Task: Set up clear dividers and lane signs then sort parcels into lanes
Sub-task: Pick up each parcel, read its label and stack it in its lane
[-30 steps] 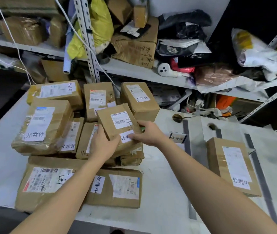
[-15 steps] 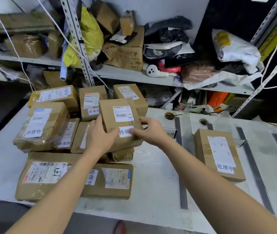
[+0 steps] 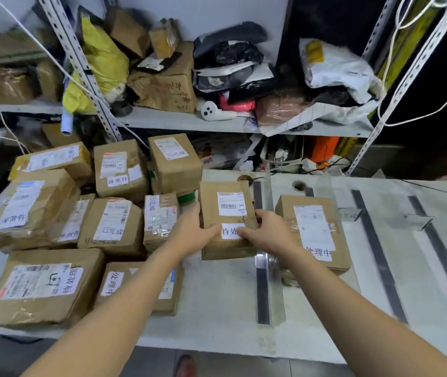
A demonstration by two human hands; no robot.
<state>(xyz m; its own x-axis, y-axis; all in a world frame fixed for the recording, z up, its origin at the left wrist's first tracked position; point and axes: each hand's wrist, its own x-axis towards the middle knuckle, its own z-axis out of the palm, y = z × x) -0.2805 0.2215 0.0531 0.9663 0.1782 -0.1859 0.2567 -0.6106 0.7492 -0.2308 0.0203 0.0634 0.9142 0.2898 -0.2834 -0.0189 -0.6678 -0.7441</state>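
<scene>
I hold a brown parcel (image 3: 226,213) with a barcode label and a white handwritten tag between both hands. My left hand (image 3: 193,232) grips its left edge and my right hand (image 3: 267,232) grips its right edge, thumb on the tag. The parcel sits just left of a clear divider (image 3: 268,281) that stands on a dark tape strip. Right of that divider lies another brown parcel (image 3: 314,229) with a handwritten tag. A pile of taped brown parcels (image 3: 113,221) covers the table's left half. Small lane signs (image 3: 348,214) stand further right.
The white table (image 3: 216,317) has more dark tape strips (image 3: 380,257) and another clear divider (image 3: 324,186) on its right side. Metal shelving (image 3: 178,121) behind holds bags, boxes and a white handheld device (image 3: 212,111). White cords hang at the upper right.
Both hands carried the held parcel off the pile and to the right; it is now down by the first clear divider. The camera view also shifted right.
</scene>
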